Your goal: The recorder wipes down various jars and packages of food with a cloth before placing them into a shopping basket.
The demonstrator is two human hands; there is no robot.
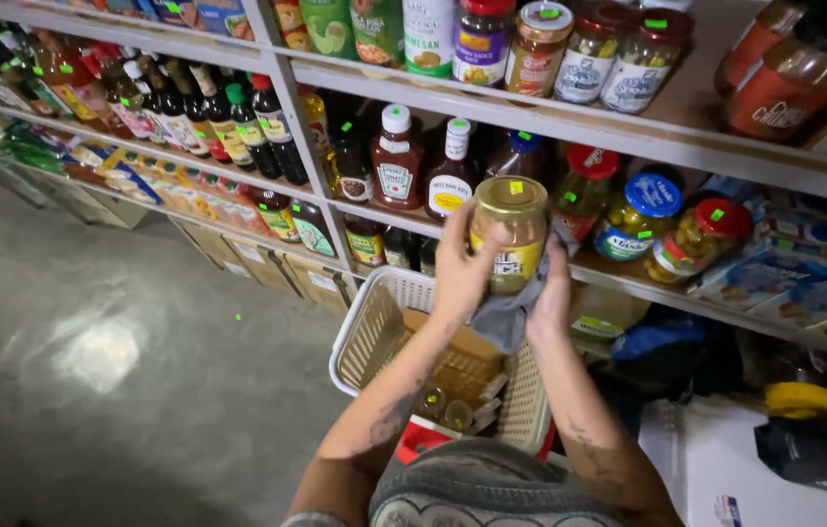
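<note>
Shelves (569,132): metal tiers behind and above the hands, stocked with bottles and jars. Basket (374,337): cream plastic, directly below the hands, small jars inside. Jar (511,234): gold-lidded glass, upright, long axis vertical, between both hands at chest height. Left hand (460,273): closed around the jar's side. Right hand (552,293): pressing a grey cloth (506,317) against the jar's right and lower side.
</note>
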